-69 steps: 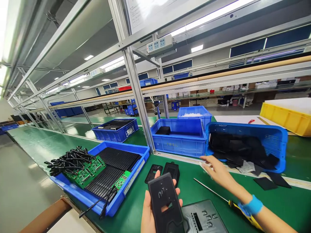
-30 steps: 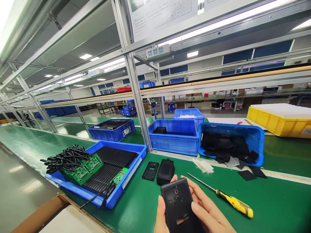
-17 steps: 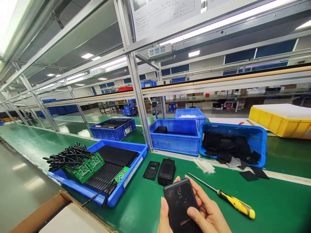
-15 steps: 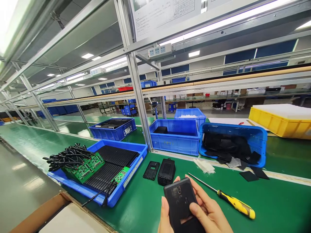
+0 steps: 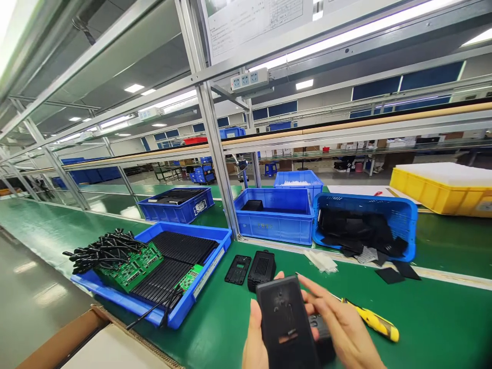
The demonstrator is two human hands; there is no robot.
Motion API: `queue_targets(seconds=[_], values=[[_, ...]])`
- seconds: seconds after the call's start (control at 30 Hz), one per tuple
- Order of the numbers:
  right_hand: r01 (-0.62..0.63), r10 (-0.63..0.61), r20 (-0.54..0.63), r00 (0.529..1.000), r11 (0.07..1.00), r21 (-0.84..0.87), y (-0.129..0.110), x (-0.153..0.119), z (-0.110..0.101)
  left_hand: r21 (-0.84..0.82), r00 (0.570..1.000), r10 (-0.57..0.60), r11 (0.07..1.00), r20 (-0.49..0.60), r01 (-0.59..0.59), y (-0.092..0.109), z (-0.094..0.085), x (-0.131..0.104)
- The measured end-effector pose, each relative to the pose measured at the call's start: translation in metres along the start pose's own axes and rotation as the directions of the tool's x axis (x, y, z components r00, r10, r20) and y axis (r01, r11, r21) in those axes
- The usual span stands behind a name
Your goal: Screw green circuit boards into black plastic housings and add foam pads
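Note:
My left hand [image 5: 254,338] is closed around a black plastic case [image 5: 282,323], thumb along its left edge. The case has small holes and a slot in its face. My right hand [image 5: 348,328] is at its right side, its curled fingers on a second black plastic piece [image 5: 325,341], mostly hidden behind the case and hand. Farther back on the green bench lie a flat black cover [image 5: 237,269] and a stack of slotted black housings [image 5: 262,270]. A yellow-handled screwdriver [image 5: 376,324] lies right of my right hand, its shaft partly covered by it.
A blue tray [image 5: 175,318] at left holds black parts and green circuit boards [image 5: 134,269] with cables. Blue bins [image 5: 272,230] stand behind, one with black sheets [image 5: 353,228]. White strips [image 5: 321,261] lie before them. A cardboard box [image 5: 115,351] is at lower left.
My right hand has shifted right, its thumb off the case's face. A second black piece now shows under its fingers. The case stays in my left hand, and the view has shifted slightly.

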State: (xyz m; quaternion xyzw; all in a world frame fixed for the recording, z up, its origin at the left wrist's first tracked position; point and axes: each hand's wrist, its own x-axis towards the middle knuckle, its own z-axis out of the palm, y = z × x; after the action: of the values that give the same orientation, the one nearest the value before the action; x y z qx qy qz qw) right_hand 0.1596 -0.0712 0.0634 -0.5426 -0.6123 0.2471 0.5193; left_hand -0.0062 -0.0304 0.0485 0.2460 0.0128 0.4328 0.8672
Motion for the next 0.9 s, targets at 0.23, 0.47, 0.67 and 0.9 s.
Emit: queue_targets(seconds=[0.23,0.47,0.67,0.9], values=[[-0.009,0.049,-0.467,0.883,0.996,0.087,0.003,0.007,-0.046,0.544,0.987,0.121,0.838,-0.105,-0.045,0.026,0.004,0.011],[0.082,-0.088,-0.102,0.991,0.994,-0.07,0.006,0.001,-0.036,0.672,0.961,-0.274,0.718,0.033,0.182,0.022,0.005,0.027],[-0.121,0.125,-0.032,0.992,0.987,0.109,0.003,0.004,-0.024,0.65,0.991,-0.136,0.754,0.008,0.099,0.024,0.0,0.027],[-0.336,0.372,-0.107,0.922,0.906,0.259,0.048,-0.01,-0.014,0.78,0.9,0.355,0.625,-0.254,-0.026,0.007,-0.063,0.016]])
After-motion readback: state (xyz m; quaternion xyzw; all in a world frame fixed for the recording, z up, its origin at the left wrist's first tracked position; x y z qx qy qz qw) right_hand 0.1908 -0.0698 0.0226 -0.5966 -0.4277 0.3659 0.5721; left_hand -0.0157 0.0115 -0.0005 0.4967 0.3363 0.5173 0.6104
